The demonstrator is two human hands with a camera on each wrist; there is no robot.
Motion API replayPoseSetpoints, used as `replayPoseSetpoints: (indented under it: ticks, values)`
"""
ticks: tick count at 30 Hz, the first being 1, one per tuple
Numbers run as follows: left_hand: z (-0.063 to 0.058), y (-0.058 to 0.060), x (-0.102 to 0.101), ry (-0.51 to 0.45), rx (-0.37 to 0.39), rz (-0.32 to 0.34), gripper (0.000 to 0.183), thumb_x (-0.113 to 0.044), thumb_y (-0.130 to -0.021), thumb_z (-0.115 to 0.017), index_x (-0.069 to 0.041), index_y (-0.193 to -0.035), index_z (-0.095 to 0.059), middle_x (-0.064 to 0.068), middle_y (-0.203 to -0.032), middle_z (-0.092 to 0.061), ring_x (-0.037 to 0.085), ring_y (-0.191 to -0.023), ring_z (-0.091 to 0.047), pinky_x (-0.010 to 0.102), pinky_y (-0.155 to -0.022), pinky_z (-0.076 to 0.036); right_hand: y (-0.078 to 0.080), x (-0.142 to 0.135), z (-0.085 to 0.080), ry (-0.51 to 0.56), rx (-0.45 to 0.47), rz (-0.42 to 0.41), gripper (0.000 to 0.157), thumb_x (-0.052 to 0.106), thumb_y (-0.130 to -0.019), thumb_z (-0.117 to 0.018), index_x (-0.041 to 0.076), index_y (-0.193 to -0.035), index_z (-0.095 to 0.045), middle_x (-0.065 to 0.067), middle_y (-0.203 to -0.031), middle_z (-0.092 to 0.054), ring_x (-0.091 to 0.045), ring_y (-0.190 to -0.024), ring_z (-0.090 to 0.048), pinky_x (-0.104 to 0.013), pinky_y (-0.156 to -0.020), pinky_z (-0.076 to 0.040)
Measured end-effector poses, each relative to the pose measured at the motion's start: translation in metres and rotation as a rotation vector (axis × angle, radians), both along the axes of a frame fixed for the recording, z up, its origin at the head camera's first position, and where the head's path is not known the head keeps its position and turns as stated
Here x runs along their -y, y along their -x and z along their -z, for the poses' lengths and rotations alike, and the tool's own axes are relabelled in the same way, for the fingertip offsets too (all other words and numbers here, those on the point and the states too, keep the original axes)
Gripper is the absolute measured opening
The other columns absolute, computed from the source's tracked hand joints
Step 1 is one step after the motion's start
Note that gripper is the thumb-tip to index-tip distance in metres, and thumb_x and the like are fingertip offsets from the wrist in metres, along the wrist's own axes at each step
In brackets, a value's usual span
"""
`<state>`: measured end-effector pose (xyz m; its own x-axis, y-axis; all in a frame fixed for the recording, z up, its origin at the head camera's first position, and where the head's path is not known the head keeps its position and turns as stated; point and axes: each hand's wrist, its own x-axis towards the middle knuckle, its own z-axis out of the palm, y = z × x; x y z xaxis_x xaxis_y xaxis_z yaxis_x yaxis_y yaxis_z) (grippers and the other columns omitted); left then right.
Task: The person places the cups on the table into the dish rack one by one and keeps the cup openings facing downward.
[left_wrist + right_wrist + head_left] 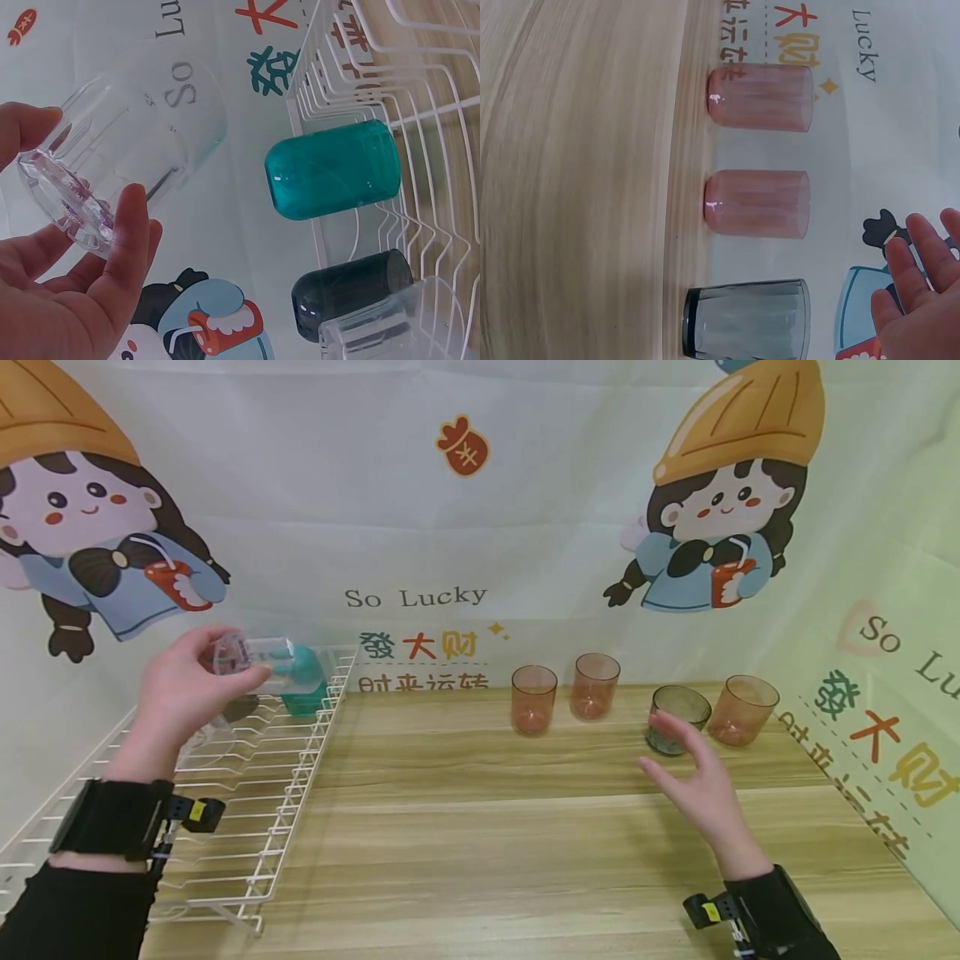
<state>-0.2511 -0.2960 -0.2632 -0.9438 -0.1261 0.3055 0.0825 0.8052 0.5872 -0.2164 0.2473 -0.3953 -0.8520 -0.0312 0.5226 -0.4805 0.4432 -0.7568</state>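
My left hand [183,681] grips a clear cup [150,127] near its base, thumb on one side and fingers on the other. The cup lies sideways in the air over the white wire rack [251,900], its mouth pointing right in the head view. In the rack stand a teal cup [337,171], a dark grey cup [352,289] and another clear cup [390,322]. My right hand [697,781] holds nothing; its fingers are spread loosely in front of a grey-green cup [667,739], overlapping its rim in the head view.
Two pinkish-orange cups [533,706] stand upright along the back of the wooden table [480,860]. A third pinkish cup [742,714] is right of the grey-green one. A printed cloth [420,527] hangs behind the table and along its right side.
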Motion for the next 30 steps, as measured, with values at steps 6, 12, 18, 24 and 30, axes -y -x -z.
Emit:
replayPoseSetpoints:
  ticks: [6,12,18,24,30]
  values:
    - [0.002,0.005,0.006,0.039,0.025,-0.004,0.077,-0.047,-0.089,-0.069,0.002,-0.143,-0.043,0.029,-0.126,-0.052,0.044,-0.107,-0.049,0.047,-0.074,-0.047,0.001,-0.005,0.002,-0.032,0.017,0.027,0.061,-0.002,-0.086,-0.074,-0.002,-0.141,-0.048,-0.020,-0.137,-0.054,-0.010,-0.124,-0.047,-0.017,-0.105,-0.030]
    - [0.005,0.010,0.010,0.074,0.063,0.008,0.080,-0.047,-0.089,-0.068,0.004,-0.144,-0.040,0.032,-0.128,-0.049,0.048,-0.109,-0.048,0.059,-0.079,-0.046,0.003,-0.010,0.004,-0.061,0.057,0.038,0.063,0.001,-0.086,-0.074,-0.003,-0.143,-0.045,-0.022,-0.140,-0.051,-0.035,-0.128,-0.044,-0.044,-0.111,-0.031]
    - [0.010,0.012,0.014,0.100,0.077,0.011,0.077,-0.045,-0.090,-0.069,0.006,-0.141,-0.041,0.033,-0.126,-0.050,0.049,-0.109,-0.048,0.063,-0.082,-0.045,0.003,-0.012,0.004,-0.073,0.056,0.041,0.063,0.001,-0.086,-0.074,-0.004,-0.142,-0.046,-0.024,-0.139,-0.051,-0.036,-0.127,-0.045,-0.045,-0.110,-0.031]
    - [0.013,0.013,0.021,0.130,0.104,0.025,0.077,-0.044,-0.089,-0.069,0.008,-0.138,-0.041,0.033,-0.122,-0.050,0.047,-0.103,-0.049,0.058,-0.076,-0.048,0.003,-0.015,0.004,-0.093,0.056,0.050,0.062,0.001,-0.086,-0.074,-0.005,-0.141,-0.047,-0.025,-0.138,-0.052,-0.037,-0.127,-0.044,-0.054,-0.107,-0.031]
    - [0.018,0.016,0.026,0.183,0.144,0.017,0.077,-0.044,-0.088,-0.070,0.011,-0.135,-0.042,0.034,-0.120,-0.051,0.048,-0.101,-0.049,0.059,-0.076,-0.047,0.002,-0.017,0.004,-0.109,0.065,0.058,0.061,0.004,-0.087,-0.074,-0.004,-0.141,-0.047,-0.024,-0.138,-0.052,-0.037,-0.127,-0.044,-0.050,-0.105,-0.032]
